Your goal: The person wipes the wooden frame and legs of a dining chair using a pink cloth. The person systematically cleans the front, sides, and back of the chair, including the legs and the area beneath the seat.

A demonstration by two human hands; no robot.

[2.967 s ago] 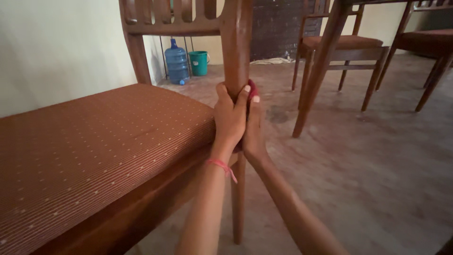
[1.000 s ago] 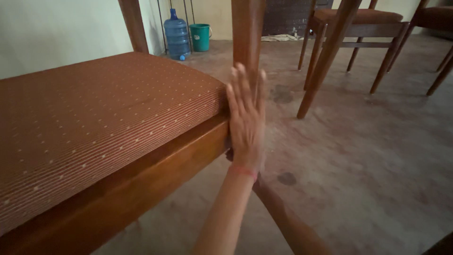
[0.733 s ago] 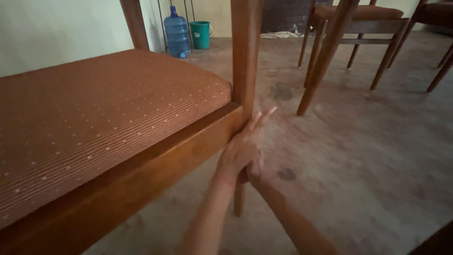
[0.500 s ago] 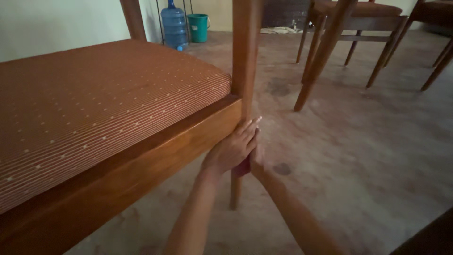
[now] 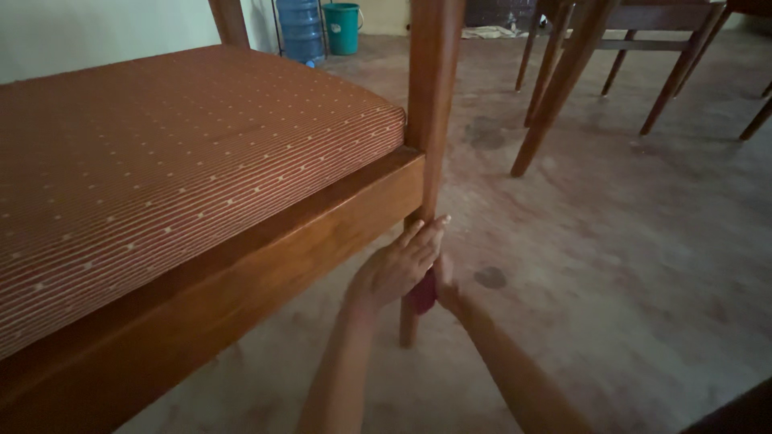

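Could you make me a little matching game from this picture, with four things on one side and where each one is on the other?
Things:
1. red cloth
2. blue water jug
3. green bucket
4. striped seat cushion

Places:
A. on top of the wooden frame
B. pressed between both hands against the chair leg
C. by the far wall, right of the jug
D. by the far wall, behind the cushion's far corner

Pairs: 1-B, 2-D, 3-C, 4-A
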